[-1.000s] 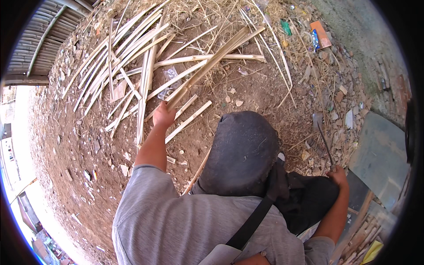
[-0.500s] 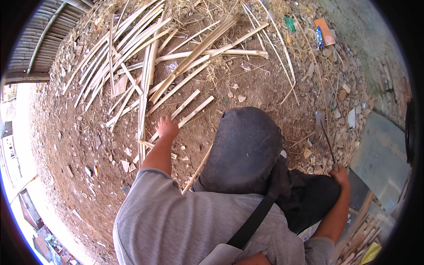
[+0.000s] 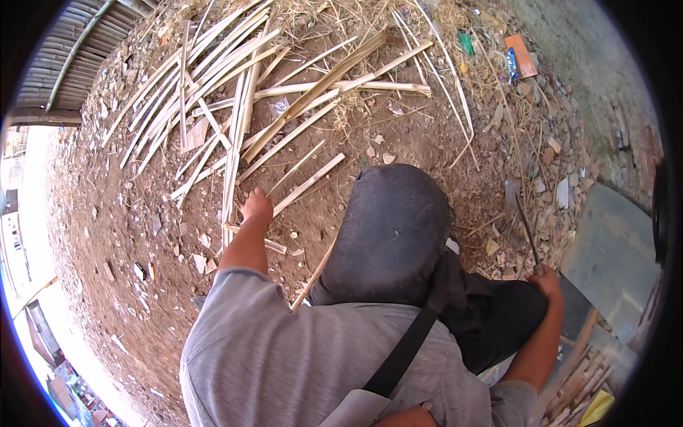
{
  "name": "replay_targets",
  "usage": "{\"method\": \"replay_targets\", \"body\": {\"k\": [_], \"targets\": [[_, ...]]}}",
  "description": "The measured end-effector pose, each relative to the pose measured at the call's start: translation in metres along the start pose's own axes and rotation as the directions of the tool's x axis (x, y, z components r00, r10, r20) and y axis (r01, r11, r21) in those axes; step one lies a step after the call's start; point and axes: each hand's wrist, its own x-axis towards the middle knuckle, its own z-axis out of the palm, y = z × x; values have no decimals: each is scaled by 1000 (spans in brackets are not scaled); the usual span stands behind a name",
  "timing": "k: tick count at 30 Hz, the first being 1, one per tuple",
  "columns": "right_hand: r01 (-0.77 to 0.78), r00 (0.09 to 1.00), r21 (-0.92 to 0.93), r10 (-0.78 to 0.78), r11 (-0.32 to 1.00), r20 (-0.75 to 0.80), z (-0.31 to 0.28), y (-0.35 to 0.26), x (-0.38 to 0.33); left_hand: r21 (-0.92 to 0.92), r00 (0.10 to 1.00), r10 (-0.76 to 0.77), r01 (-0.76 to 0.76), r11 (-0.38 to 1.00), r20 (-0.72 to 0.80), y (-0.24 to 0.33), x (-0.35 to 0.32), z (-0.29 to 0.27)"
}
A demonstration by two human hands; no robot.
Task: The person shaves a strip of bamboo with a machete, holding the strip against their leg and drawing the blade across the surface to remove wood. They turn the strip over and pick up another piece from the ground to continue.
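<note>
My left hand [image 3: 257, 206] is closed on a thin split bamboo strip [image 3: 297, 166], which points away to the upper right. Just right of it, another pale split strip [image 3: 311, 185] lies on the soil. A crossing heap of long split bamboo strips [image 3: 213, 78] spreads over the ground beyond this hand. Low at the right, my right hand [image 3: 545, 280] is wrapped round the near end of a long, thin dark tool [image 3: 526, 226] with a broader far end. Its exact kind is unclear. Between my arms bulges a smooth, dark rounded covering [image 3: 391, 231].
Grey flat sheets [image 3: 612, 252] lean at the right, near a bundle of cut sticks [image 3: 580, 388]. Rubble and stones line the wall [image 3: 597, 85]. An orange-brown slab [image 3: 522, 57] lies at the far right. A slatted bamboo panel [image 3: 60, 60] stands far left.
My left hand has shifted slightly left. The strip at this hand has turned and now looks narrower. My right hand stays almost where it was with the dark tool.
</note>
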Motion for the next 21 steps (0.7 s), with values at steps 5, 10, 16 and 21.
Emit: {"method": "replay_targets", "body": {"k": [5,10,16,21], "targets": [[-3,1000,30,3,1000,-30,-1,-9,-12,-413,874,126,-343,844,-470,0,-22,-75],[138,982,138,-118,981,-144,-10,-24,-29,-518,625,33,-674,527,-780,27,-48,-187],[477,858,466,-279,745,-432,-40,-81,-72,-639,638,331,-760,123,-695,107,-124,-288],[684,729,555,-468,474,-500,-64,-144,-102,-709,510,702,-705,10,-498,170,-222,-312]]}}
